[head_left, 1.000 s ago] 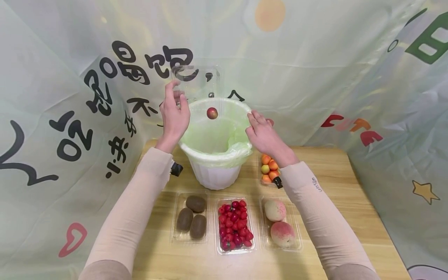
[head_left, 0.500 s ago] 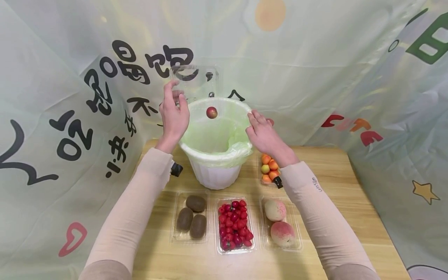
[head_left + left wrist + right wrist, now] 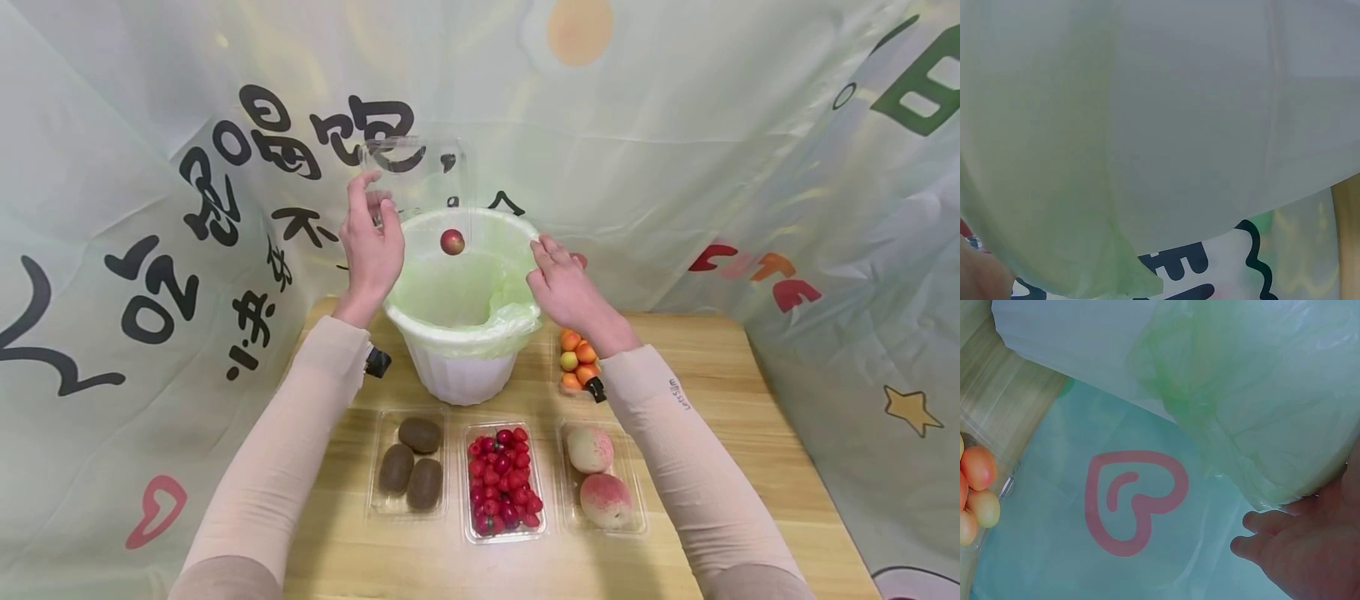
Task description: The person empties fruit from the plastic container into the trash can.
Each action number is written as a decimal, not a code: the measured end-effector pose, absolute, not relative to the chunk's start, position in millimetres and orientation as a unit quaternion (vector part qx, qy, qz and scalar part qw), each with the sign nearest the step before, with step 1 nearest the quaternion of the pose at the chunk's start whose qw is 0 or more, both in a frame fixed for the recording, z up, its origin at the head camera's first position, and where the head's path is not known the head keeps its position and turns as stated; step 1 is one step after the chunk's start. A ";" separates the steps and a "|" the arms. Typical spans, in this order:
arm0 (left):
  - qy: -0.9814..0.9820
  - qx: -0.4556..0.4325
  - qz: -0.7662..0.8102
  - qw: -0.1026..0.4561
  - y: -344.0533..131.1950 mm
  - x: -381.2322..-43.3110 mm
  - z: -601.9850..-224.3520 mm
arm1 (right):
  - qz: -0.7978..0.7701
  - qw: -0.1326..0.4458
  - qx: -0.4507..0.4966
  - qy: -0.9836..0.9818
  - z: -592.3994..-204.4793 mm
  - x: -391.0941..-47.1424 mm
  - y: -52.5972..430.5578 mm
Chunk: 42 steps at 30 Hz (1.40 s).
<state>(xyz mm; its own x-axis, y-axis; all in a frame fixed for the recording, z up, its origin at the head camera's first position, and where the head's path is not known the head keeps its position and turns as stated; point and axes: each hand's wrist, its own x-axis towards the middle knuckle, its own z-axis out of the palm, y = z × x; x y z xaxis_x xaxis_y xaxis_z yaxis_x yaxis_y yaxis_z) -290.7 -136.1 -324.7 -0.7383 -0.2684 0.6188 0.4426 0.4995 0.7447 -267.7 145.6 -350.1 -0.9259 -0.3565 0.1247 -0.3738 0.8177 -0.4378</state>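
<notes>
Over the far left rim of a white trash bin (image 3: 457,375) lined with a green plastic bag (image 3: 487,292), my left hand (image 3: 371,254) grips a clear plastic box (image 3: 423,179) by its left side. The box is tilted, and one dark red round fruit (image 3: 452,242) shows at its lower end, above the bin's mouth. My right hand (image 3: 566,287) holds the bin's right rim; in the right wrist view its fingers (image 3: 1266,522) lie by the edge of the bag. In the left wrist view the bin's wall fills most of the picture and the box is hidden.
Clear boxes stand on the wooden table (image 3: 510,571): kiwis (image 3: 425,483), red berries (image 3: 504,483), peaches (image 3: 605,500), and small orange fruits (image 3: 577,358) partly under my right wrist. A printed cloth (image 3: 675,167) hangs close behind the bin and at both sides.
My left hand, with the tilted box and its red fruit, has drifted very slightly left. The right hand and the bin have stayed in place.
</notes>
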 end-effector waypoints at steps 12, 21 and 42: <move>-0.781 -0.062 -0.497 0.373 -136.5 -292.8 -325.1 | 0.240 0.013 0.190 -0.952 -349.2 -267.1 145.7; -0.790 -0.053 -0.498 0.354 -139.2 -292.8 -326.0 | 0.245 0.013 0.188 -0.951 -349.0 -266.8 145.5; -0.799 -0.004 -0.499 0.335 -171.8 -281.4 -305.8 | 0.242 0.014 0.187 -0.952 -350.0 -267.5 145.8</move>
